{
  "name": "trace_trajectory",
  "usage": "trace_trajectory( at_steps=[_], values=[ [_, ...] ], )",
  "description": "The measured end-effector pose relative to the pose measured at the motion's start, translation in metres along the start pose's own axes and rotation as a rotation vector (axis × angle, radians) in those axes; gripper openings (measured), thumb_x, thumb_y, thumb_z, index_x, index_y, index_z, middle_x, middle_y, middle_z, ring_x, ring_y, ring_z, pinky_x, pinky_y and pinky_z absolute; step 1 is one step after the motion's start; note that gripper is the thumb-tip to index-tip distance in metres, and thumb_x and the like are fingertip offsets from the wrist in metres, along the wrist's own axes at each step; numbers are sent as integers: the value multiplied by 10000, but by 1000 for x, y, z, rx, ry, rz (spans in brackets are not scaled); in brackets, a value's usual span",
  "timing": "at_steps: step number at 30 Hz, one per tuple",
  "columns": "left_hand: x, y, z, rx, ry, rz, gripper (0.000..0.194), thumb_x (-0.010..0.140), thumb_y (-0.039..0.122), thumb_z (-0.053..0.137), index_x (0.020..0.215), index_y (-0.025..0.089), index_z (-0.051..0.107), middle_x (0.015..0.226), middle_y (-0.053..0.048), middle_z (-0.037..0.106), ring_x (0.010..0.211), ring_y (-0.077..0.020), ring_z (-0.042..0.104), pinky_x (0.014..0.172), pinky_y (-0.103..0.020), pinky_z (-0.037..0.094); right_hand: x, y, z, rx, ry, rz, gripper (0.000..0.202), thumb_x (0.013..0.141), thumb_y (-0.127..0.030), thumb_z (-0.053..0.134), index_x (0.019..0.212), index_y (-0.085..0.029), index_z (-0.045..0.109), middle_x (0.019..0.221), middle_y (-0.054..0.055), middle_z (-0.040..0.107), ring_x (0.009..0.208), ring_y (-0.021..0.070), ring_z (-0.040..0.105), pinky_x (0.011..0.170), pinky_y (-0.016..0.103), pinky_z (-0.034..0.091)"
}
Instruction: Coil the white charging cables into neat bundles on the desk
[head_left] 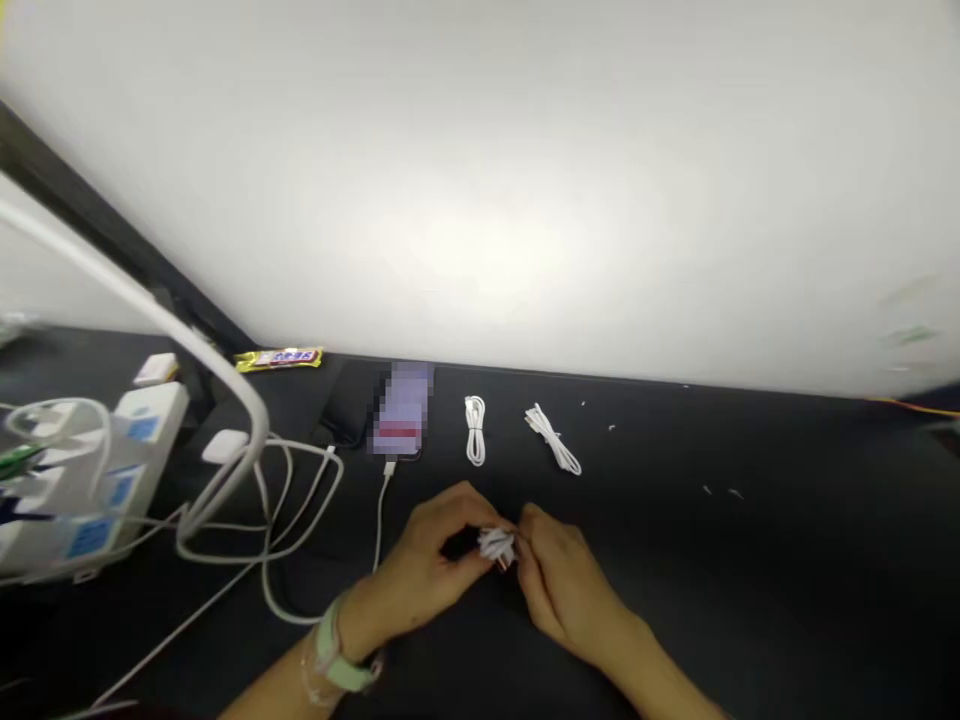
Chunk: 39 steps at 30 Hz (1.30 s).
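Near the lower middle, my left hand [439, 550] pinches a small bundled white cable [496, 545] between thumb and fingers. My right hand [562, 580] has its fingers closed at the right side of that bundle; what its fingertips grip is too small to make out. Beyond the hands, a coiled white cable [475, 430] lies upright in view, tied at its middle. To its right a second folded white cable [553, 439] lies at a slant, apart from the first.
A phone [401, 410] with a plugged-in cable lies at the back left, beside a yellow-wrapped snack [279, 359]. A white power strip [131, 470] and tangled white cords [259, 440] fill the left. White scraps [735, 493] dot the black table [787, 580].
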<state>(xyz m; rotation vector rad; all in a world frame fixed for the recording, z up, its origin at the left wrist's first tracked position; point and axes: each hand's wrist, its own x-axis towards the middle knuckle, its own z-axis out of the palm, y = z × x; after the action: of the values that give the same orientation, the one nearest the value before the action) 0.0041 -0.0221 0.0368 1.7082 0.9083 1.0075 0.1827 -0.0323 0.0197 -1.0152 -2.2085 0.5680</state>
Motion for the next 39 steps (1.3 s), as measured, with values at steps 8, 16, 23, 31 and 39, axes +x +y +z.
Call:
trace_trajectory(
  at_steps=[8,16,23,31,39],
  values=[
    [0,-8,5,112,56,465,405,724,-36,645,1013,248,663,874,-32,649,923,-179,584,786,-330,503,2,-5,-2,323,19,112,175,924,-121,331,789,-209,399,701,-8,447,594,129,434,548,253,338],
    [-5,-7,10,-334,118,-141,316,835,170,576,1142,245,548,969,-50,526,879,-158,538,761,-306,469,2,-4,-6,183,154,-26,171,870,-51,363,878,-200,446,751,25,487,677,164,489,595,278,392],
    [-1,-2,12,-751,-160,-410,261,755,188,697,942,191,515,892,-3,566,832,-112,559,762,-250,448,-1,2,-5,62,66,-93,157,863,-73,361,797,-191,441,695,36,486,623,174,448,535,286,338],
    [-1,-4,13,-143,100,69,231,741,53,670,903,202,600,877,-24,624,864,-156,593,795,-325,489,2,-10,-6,383,34,159,223,954,-164,302,754,-203,392,699,-13,406,607,129,410,560,262,318],
    [2,-12,3,238,100,465,281,746,-38,610,868,211,660,832,-25,671,1012,-192,569,858,-368,497,3,-7,-4,944,-123,596,337,945,-432,402,708,-192,397,631,-53,310,549,91,267,496,228,233]
  ],
)
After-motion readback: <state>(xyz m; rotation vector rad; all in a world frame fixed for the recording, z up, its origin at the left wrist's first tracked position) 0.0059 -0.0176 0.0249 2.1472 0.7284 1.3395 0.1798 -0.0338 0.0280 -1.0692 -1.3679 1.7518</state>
